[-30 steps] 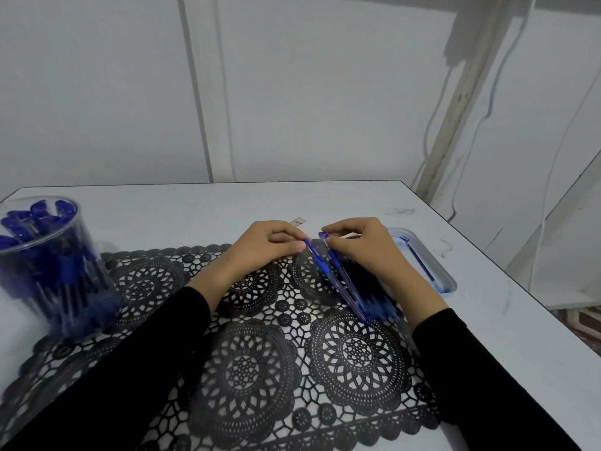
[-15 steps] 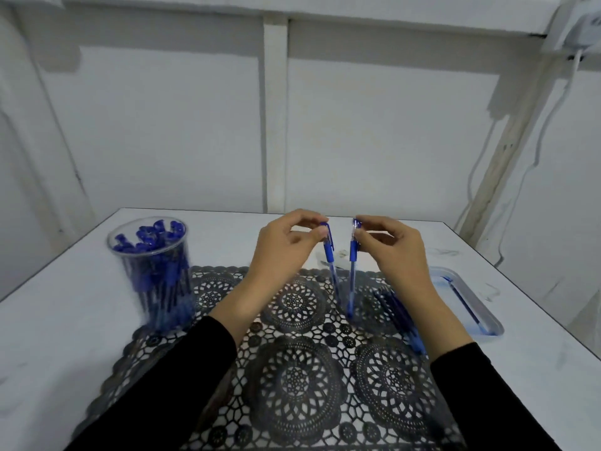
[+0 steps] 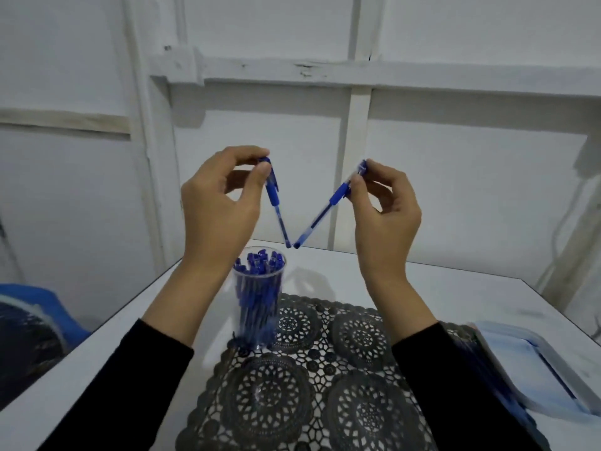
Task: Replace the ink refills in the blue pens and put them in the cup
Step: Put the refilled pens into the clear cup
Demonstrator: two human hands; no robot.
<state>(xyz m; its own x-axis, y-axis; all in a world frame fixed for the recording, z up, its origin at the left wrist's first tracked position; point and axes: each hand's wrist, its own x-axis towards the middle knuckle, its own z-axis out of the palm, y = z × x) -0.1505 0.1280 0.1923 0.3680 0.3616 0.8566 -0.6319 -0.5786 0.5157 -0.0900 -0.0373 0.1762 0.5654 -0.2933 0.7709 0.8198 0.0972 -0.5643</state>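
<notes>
1. the left hand [image 3: 221,206] is raised over the desk [image 3: 471,297]. its thumb and curled fingers pinch the cap end of the left pen [image 3: 272,193], so the pen hangs with its tip down.
2. the right hand [image 3: 387,209] pinches the top end of the right pen [image 3: 325,208] in the same way, and the other fingers are loosely curled. this pen slants down toward the left.
3. the two tips come nearly together and make a v shape. i cannot tell if they touch.
4. i think the pens are held by the top ends so that the tips enter the cup first and both drop in together.
5. the cup [image 3: 258,320] is clear and already crowded with blue pens. it stands on the far left corner of the lace mat [image 3: 357,336], just under the two tips.
6. a pale blue tray [image 3: 520,333] lies at the right edge of the desk, well apart from the cup.
7. both pens look whole, so the refill step seems done for them.
</notes>
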